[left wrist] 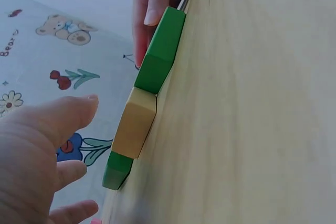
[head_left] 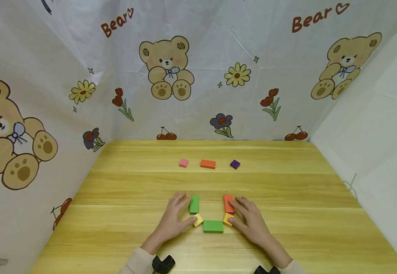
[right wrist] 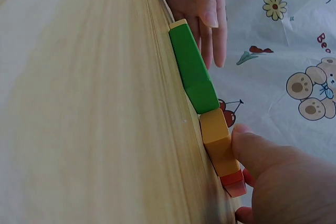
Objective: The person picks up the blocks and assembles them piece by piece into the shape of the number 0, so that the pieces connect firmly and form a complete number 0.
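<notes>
Five small blocks form a U on the table: a green block [head_left: 194, 204] on the left, a yellow block [head_left: 198, 220], a green block [head_left: 213, 227] along the near side, another yellow block [head_left: 228, 219], and an orange-red block [head_left: 228, 204] on the right. My left hand [head_left: 173, 219] is beside the left green and yellow blocks; in the left wrist view its thumb [left wrist: 79, 113] looks apart from the yellow block. With fingers spread, my right hand [head_left: 252, 220] rests its index fingertip at the orange-red block and its thumb [right wrist: 252, 148] against the right yellow block.
Farther back on the wooden table [head_left: 133, 190] lie a pink block [head_left: 183, 163], an orange-red block [head_left: 208, 164] and a purple block [head_left: 235, 164]. A bear-printed cloth [head_left: 198, 114] hangs behind the table and along its left side.
</notes>
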`<state>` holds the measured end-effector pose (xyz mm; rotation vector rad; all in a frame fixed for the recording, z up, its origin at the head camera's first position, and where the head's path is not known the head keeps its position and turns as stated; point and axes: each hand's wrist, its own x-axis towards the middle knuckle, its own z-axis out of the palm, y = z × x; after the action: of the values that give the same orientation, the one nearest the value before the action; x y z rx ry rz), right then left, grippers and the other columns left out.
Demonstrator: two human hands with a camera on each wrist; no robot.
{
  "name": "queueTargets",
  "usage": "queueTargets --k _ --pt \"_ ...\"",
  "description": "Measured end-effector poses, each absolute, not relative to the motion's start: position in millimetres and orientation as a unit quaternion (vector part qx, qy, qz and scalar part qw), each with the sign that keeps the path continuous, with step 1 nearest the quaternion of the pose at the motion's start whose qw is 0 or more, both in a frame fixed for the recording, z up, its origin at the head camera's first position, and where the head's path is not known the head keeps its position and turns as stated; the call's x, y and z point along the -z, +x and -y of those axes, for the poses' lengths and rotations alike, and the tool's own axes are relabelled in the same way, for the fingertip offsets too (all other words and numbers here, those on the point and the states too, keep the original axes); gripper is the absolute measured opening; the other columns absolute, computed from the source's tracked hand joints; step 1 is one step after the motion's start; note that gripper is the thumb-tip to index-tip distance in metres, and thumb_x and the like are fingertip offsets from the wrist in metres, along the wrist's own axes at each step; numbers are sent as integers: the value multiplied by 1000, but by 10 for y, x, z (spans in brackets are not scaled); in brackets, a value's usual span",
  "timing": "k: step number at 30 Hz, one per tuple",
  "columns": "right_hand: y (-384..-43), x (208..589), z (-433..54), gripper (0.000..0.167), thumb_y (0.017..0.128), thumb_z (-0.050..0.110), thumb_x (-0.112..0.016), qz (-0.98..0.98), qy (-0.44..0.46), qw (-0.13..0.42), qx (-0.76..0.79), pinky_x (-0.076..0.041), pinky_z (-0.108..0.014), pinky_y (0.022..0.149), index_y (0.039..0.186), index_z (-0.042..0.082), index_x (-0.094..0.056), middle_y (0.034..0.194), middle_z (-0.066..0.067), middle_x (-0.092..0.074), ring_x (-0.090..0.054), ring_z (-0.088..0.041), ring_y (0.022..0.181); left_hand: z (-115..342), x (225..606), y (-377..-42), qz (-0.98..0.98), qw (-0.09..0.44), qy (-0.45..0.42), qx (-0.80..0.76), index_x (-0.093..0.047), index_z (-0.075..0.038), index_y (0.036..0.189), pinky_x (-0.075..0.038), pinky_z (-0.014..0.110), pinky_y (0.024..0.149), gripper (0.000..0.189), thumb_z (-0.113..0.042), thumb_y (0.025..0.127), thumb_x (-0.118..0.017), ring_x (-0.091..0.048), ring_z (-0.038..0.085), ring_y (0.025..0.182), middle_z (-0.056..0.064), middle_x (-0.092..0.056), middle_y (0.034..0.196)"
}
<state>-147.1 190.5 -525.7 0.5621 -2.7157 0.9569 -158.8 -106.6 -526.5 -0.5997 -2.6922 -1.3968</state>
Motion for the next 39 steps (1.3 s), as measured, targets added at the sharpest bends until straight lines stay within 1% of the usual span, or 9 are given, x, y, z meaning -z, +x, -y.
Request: queueTargets --k 3,6,15,23,31,36,39 --pt "-1471 5247 -1902 56 87 31 -72 921 191 102 -324 -23 -71 108 138 13 -57 141 -24 -51 -35 -49 137 1060 5286 -1591 870 25 -200 450 -51 -6 142 -7 70 114 66 -38 87 -72 -13 47 147 22 -36 152" --pt "-1471 5246 -1903 56 88 31 -72 922 191 103 -322 -23 -71 108 138 13 -57 141 -23 -51 -36 -49 137 1056 5293 -1590 873 25 -207 441 -50 -5 142 -6 70 115 67 -38 88 -72 -14 48 147 23 -38 151" --pt "-1471 5262 -1913 52 90 30 -69 919 194 108 -325 -23 -72 108 138 14 -57 141 -23 -51 -36 -49 137 1035 5312 -1593 889 34 -209 406 -54 -5 139 -8 69 115 66 -40 86 -72 -19 47 146 20 -44 149" --pt "-1469 5265 -1911 52 90 30 -69 918 193 107 -328 -23 -72 107 138 14 -57 142 -23 -51 -36 -48 137 1038 5306 -1588 892 27 -205 401 -54 -6 139 -8 67 116 65 -42 87 -71 -18 46 147 20 -44 149" --pt "-1470 5246 -1893 52 92 27 -67 916 172 97 -350 -23 -71 107 139 9 -55 142 -22 -51 -36 -48 138 1046 5313 -1597 892 32 -208 401 -54 -6 139 -7 67 116 66 -43 87 -71 -18 47 146 19 -45 148" --pt "-1509 5150 -1895 50 96 23 -62 906 144 83 -389 -33 -68 105 140 0 -51 142 -26 -49 -43 -48 132 1045 5324 -1598 892 33 -206 402 -54 -8 139 -7 66 117 66 -44 86 -71 -19 46 147 17 -45 149" --pt "-1562 5031 -1927 49 98 23 -59 902 126 78 -405 -39 -64 103 139 -2 -50 140 -26 -50 -47 -47 129 1045 5329 -1590 891 25 -202 406 -54 -9 140 -6 65 118 67 -44 86 -72 -17 44 148 15 -44 150"
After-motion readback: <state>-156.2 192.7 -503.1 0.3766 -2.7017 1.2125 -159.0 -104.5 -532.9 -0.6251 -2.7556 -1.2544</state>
